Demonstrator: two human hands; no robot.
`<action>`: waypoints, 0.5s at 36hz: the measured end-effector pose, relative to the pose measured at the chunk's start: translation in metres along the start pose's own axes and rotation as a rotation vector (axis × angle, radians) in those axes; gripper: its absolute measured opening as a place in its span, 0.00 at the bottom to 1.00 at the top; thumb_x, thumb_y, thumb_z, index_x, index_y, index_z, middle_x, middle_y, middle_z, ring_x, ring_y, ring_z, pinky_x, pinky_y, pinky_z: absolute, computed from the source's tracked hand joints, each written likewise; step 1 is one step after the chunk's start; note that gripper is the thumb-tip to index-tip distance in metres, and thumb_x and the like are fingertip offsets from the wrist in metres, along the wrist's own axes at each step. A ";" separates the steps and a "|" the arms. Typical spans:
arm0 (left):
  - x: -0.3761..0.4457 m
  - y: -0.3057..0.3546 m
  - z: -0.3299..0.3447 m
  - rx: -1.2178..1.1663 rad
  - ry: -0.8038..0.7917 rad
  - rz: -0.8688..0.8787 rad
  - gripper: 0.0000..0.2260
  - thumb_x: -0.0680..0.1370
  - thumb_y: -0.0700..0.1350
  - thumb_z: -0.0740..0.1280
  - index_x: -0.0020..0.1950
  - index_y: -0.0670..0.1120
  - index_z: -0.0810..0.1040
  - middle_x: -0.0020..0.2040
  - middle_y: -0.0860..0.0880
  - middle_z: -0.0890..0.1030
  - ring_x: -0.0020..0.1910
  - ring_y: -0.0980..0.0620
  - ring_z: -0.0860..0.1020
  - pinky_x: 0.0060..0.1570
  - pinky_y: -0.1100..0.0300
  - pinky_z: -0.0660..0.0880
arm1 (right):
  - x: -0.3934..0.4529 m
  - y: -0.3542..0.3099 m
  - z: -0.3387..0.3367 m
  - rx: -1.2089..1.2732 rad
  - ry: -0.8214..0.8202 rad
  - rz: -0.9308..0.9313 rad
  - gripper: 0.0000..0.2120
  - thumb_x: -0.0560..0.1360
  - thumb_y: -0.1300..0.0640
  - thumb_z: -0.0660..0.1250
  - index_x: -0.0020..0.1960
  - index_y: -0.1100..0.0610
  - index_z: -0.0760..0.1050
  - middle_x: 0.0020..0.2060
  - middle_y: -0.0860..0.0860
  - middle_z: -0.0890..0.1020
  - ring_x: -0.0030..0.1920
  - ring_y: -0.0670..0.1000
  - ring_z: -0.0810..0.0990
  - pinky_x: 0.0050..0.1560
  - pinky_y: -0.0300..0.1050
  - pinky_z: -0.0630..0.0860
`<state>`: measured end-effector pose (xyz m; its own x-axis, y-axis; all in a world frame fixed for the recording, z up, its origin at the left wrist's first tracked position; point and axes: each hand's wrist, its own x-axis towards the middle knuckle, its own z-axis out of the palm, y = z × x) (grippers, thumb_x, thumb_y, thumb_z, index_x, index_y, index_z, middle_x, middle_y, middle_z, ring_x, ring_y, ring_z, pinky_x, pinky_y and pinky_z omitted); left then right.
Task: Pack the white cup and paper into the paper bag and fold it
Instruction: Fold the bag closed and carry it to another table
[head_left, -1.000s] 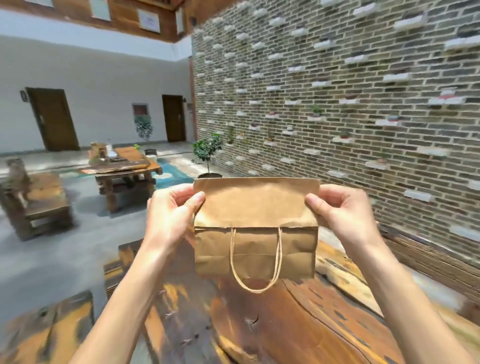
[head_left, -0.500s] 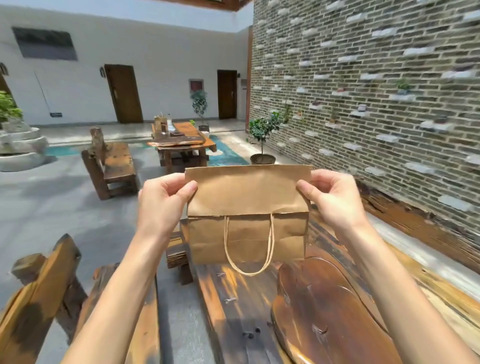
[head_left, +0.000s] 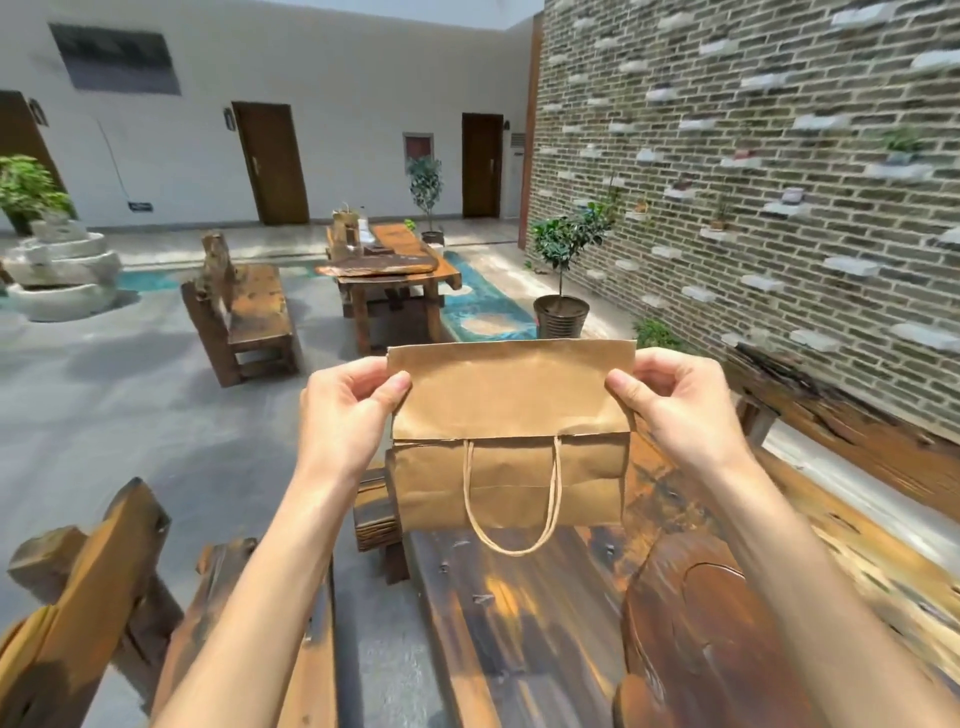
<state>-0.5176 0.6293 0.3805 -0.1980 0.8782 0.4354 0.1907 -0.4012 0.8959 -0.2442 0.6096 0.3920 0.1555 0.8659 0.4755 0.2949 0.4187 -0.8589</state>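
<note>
A brown paper bag (head_left: 509, 405) hangs in the air in front of me, its top flap folded down toward me over the front. A twisted paper handle (head_left: 511, 499) dangles in a loop below the flap. My left hand (head_left: 348, 415) pinches the bag's upper left corner and my right hand (head_left: 670, 410) pinches the upper right corner. No white cup or loose paper is visible; the bag's inside is hidden.
A dark wooden table (head_left: 519, 623) with a round carved slab (head_left: 717, 639) lies below the bag. A wooden bench (head_left: 78, 613) stands at my left. Farther off are another bench (head_left: 244, 312), a table (head_left: 395, 270), a potted tree (head_left: 563, 270) and the brick wall (head_left: 753, 182) on the right.
My view has swung left, bringing the near bench and the far courtyard into sight. Both hands keep the same grip on the folded bag, held at about the same height.
</note>
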 end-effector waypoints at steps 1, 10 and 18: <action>0.014 -0.008 0.003 -0.001 0.002 -0.005 0.11 0.77 0.35 0.69 0.50 0.51 0.85 0.43 0.55 0.87 0.43 0.56 0.84 0.47 0.64 0.81 | 0.012 0.007 0.006 0.009 0.005 -0.001 0.12 0.75 0.67 0.70 0.40 0.51 0.80 0.30 0.37 0.84 0.32 0.35 0.81 0.35 0.29 0.75; 0.140 -0.069 0.033 -0.013 -0.088 -0.051 0.10 0.77 0.34 0.68 0.53 0.44 0.84 0.45 0.46 0.86 0.43 0.54 0.82 0.47 0.61 0.79 | 0.114 0.065 0.051 -0.029 0.056 0.036 0.13 0.75 0.67 0.70 0.37 0.52 0.79 0.28 0.40 0.83 0.30 0.37 0.78 0.35 0.31 0.74; 0.231 -0.118 0.063 -0.016 -0.184 -0.079 0.06 0.77 0.36 0.69 0.49 0.45 0.85 0.49 0.40 0.87 0.46 0.50 0.82 0.54 0.50 0.79 | 0.183 0.113 0.073 -0.068 0.143 0.100 0.05 0.75 0.63 0.72 0.41 0.63 0.79 0.38 0.62 0.84 0.36 0.49 0.79 0.42 0.47 0.76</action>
<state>-0.5254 0.8956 0.3698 -0.0326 0.9395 0.3411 0.1661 -0.3315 0.9287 -0.2508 0.8352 0.3676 0.3186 0.8524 0.4147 0.3335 0.3087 -0.8908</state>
